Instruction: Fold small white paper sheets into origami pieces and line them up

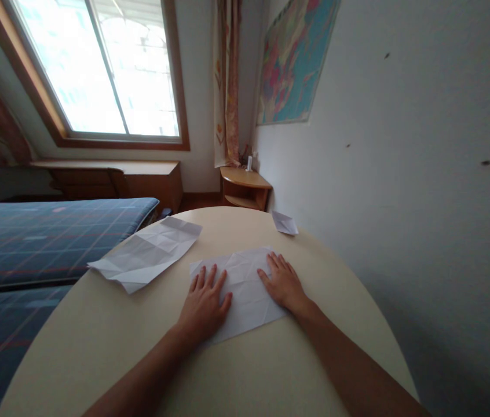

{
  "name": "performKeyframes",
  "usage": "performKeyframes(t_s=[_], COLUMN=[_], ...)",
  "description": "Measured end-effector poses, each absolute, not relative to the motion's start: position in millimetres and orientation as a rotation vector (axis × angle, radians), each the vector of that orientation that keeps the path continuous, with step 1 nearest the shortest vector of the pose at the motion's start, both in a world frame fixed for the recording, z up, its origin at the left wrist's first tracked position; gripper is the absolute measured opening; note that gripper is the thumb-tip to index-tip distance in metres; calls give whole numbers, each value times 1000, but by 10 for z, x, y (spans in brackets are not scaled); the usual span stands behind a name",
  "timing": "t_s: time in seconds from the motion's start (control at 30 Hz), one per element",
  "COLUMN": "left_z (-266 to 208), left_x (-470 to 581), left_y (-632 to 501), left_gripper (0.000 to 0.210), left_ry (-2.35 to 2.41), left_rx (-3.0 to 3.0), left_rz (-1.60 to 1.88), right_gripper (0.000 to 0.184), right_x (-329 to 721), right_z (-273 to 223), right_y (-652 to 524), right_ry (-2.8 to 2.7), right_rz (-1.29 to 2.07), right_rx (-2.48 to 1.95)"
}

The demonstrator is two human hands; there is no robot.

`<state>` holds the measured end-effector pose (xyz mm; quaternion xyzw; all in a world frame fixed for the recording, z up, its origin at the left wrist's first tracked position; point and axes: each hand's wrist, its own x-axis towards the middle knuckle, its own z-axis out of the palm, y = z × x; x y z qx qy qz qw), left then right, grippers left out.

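A creased white sheet of paper (pixel 245 292) lies on the round, pale table in front of me. My left hand (pixel 205 301) rests flat on its left side, fingers spread. On the sheet's right side lies my right hand (pixel 283 281), also flat with the fingers apart. Both palms cover parts of the paper, and neither hand grips it. Fold lines cross the sheet in several directions.
Another creased paper sheet (pixel 153 249) lies at the table's far left, its edges lifted. A small folded paper piece (pixel 285 223) sits near the far right edge. The round table (pixel 236 376) stands between a plaid mattress (pixel 45 243) and a white wall (pixel 423 220).
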<state>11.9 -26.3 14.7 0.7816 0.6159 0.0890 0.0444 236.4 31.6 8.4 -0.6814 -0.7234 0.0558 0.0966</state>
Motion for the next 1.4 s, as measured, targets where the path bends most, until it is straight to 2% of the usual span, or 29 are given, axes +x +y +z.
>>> performKeyframes(t_s=[0.17, 0.27, 0.37, 0.47, 0.77, 0.9, 1.03, 1.4], left_z=[115, 106, 91, 73, 87, 89, 94, 114], left_x=[110, 98, 83, 70, 80, 103, 124, 103], left_y=[-265, -270, -273, -271, -267, -279, -289, -304], left_gripper=[60, 60, 61, 61, 61, 60, 61, 70], left_ry=[1871, 1788, 1684, 1639, 1691, 1751, 1840, 1815], left_rx=[2418, 2456, 2504, 2524, 2491, 2464, 2415, 2432], left_rz=[317, 331, 342, 359, 335, 354, 340, 287], right_gripper=[64, 60, 60, 63, 70, 64, 65, 73], right_x=[2275, 2119, 1998, 2012, 2412, 2306, 2134, 2188], right_z=[161, 224, 231, 191, 132, 191, 185, 149], right_y=[255, 126, 21, 33, 330, 212, 23, 126], right_ry=[-2158, -2329, -2452, -2485, -2124, -2139, -2251, -2260], right_rz=[99, 190, 332, 363, 136, 19, 173, 205], right_rx=[-1919, -1602, -1464, -1527, -2064, -1942, -1781, -1950])
